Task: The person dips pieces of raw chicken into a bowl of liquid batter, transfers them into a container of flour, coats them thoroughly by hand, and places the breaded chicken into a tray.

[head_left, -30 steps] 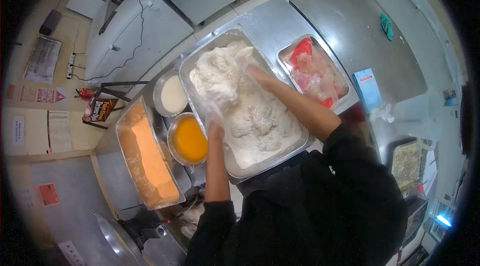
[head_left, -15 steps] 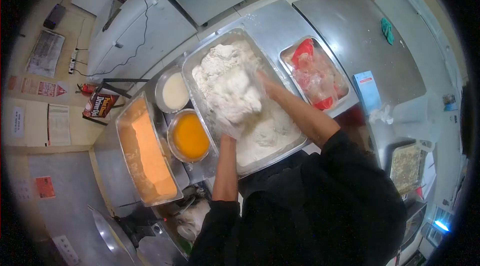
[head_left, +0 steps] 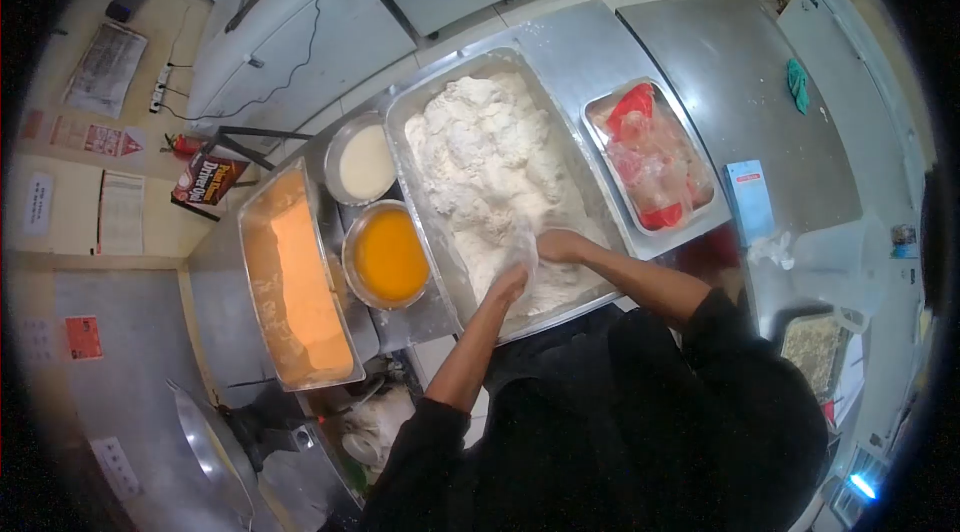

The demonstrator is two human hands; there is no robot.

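Observation:
A large metal tray (head_left: 400, 122) holds white flour (head_left: 480, 147) with floury lumps heaped toward its far end. Both hands are at the tray's near end, low in the flour and close together. My left hand (head_left: 515, 272) seems to wear a thin clear glove; flour and blur hide its fingers. Beside it, on the right, my right hand (head_left: 555, 247) reaches into the flour, its fingers also hidden. Whether either hand holds a lump cannot be made out.
Left of the tray stand a bowl of white powder (head_left: 366, 164), a bowl of orange-yellow liquid (head_left: 391, 254) and a tray of orange powder (head_left: 300, 292). On the right are a tray with red and clear plastic bags (head_left: 655, 157), a blue box (head_left: 748, 200) and a green cloth (head_left: 797, 86).
Both hands have come back from the middle of the tray to its near end, closer together. Flour lumps that were lifted between them now lie heaped at the far end. The view has shifted slightly.

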